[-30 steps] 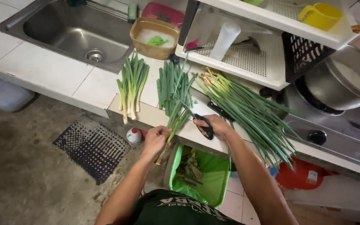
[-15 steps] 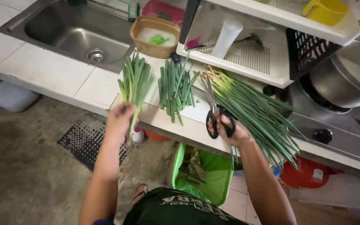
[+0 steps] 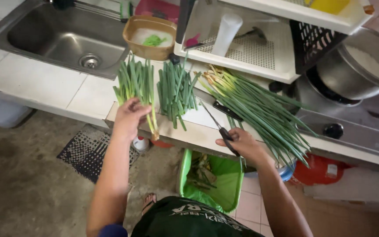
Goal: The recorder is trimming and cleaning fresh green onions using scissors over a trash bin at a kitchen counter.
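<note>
Partly hidden, scissors [image 3: 223,128] sit gripped in the right hand [image 3: 241,144]; the left hand [image 3: 129,117] clasps limp green scallions [image 3: 137,83].

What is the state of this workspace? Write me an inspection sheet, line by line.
Surface: white tiled counter with a pale cutting board at its front edge.
Job's things: three lots of green onions; left bundle, middle bundle, big untrimmed pile. Scissors.
Clutter: brown bowl with a few greens, black-handled knife, white dish rack, steel pot.
Hands: left hand rests on the left bundle; right hand holds the scissors.
Cables: nothing seen.
Surroundings: steel sink, stove, green-lined scrap bin below, black floor mat.
</note>
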